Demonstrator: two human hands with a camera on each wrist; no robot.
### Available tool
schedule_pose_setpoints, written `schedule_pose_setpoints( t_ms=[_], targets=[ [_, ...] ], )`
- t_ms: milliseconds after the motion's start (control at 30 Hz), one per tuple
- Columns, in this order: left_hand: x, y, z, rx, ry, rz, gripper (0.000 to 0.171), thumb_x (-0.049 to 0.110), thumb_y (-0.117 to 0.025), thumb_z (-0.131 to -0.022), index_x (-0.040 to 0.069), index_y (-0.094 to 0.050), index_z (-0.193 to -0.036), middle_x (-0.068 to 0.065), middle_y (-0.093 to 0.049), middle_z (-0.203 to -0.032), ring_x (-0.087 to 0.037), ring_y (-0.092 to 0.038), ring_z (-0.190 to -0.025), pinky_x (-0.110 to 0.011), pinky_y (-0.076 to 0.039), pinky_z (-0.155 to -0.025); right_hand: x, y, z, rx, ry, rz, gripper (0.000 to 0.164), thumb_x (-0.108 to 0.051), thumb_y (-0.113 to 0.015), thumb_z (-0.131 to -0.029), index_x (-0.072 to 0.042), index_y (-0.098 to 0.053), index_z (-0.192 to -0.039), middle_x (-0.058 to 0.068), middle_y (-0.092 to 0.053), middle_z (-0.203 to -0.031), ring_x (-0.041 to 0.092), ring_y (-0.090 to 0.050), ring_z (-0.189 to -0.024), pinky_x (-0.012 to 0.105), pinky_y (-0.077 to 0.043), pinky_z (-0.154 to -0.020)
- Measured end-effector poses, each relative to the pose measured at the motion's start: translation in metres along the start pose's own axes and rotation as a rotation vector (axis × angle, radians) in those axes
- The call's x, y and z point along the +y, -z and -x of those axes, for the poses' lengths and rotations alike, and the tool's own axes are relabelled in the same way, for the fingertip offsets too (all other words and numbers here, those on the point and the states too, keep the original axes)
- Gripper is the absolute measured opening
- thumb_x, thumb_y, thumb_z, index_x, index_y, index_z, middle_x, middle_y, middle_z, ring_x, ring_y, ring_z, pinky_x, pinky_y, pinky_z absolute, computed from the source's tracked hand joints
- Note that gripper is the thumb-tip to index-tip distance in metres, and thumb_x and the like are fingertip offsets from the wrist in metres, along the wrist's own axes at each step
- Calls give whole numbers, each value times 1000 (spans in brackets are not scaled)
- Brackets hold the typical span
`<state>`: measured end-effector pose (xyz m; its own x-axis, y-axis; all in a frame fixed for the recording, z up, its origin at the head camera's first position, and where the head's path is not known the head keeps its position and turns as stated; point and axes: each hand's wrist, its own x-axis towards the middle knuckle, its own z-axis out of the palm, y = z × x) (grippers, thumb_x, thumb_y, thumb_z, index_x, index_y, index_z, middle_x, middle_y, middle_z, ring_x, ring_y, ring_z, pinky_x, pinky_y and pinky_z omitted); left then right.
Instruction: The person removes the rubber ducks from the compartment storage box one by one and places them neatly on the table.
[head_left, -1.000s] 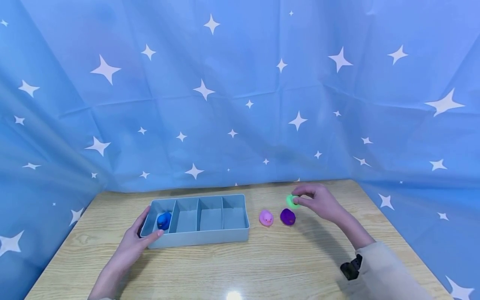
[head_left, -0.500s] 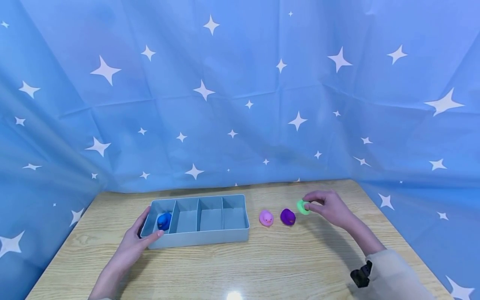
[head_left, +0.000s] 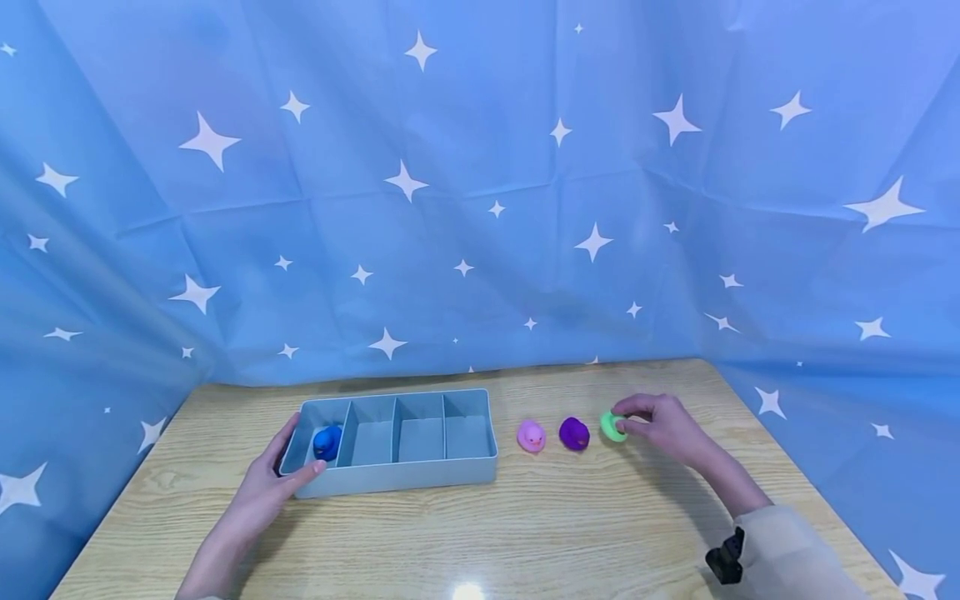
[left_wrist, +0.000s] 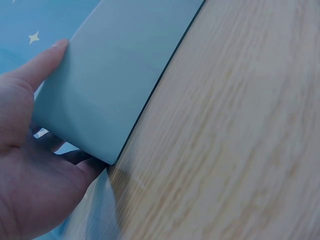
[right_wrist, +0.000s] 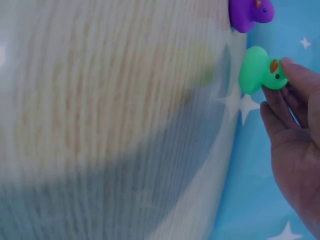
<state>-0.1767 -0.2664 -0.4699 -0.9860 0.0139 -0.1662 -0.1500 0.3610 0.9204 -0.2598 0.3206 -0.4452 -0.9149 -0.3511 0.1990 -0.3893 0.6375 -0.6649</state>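
A grey-blue divided box [head_left: 393, 475] stands on the table with a blue rubber duck [head_left: 327, 442] in its leftmost compartment. My left hand [head_left: 264, 483] grips the box's left end, thumb at the front rim, fingers round the end wall. In the left wrist view those fingers are partly hidden behind the box wall [left_wrist: 115, 75]. Over on the right, my right hand [head_left: 663, 427] pinches a green rubber duck [head_left: 611, 427] by its head, as the right wrist view shows. Left of it sit a purple rubber duck [head_left: 574, 434] and a pink rubber duck [head_left: 532, 436].
The wooden table [head_left: 480, 542] extends in front of the box and the ducks. A blue curtain with white stars [head_left: 480, 208] hangs behind the table and along both sides. A small black device [head_left: 725, 557] is at the right sleeve.
My right hand has carried the green duck rightward and toward me, from behind the purple duck to its right side. The left hand, the box and the other ducks stay put.
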Motion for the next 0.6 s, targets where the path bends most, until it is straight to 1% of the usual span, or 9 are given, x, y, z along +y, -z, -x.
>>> schedule_pose_setpoints(
  t_ms=[167, 367, 600],
  targets=[
    [0, 0, 1, -3, -8, 6, 101, 34, -72, -98, 24, 1, -167, -22, -2, -170, -48, -5, -153, -64, -16, -119, 3, -1, 3, -10, -30, 1, 21, -4, -76, -91, 5, -74, -110, 21, -72, -113, 41, -68, -107, 50, -54, -94],
    [-1, -1, 2, 6, -34, 15, 99, 31, -72, -98, 22, -1, -167, -23, -2, -170, -48, -4, -153, -63, -14, -119, 9, -2, 4, 0, -40, 2, 21, -3, -76, -91, 4, -75, -110, 20, -72, -113, 42, -67, -109, 52, -53, -95],
    [-1, -1, 2, 11, -45, 12, 99, 31, -72, -98, 21, -1, -167, -24, -3, -169, -49, -5, -153, -64, -14, -119, 13, -4, 2, -24, -32, -25, 19, -2, -74, -92, 5, -75, -110, 21, -71, -114, 44, -66, -111, 47, -55, -94]
  ],
)
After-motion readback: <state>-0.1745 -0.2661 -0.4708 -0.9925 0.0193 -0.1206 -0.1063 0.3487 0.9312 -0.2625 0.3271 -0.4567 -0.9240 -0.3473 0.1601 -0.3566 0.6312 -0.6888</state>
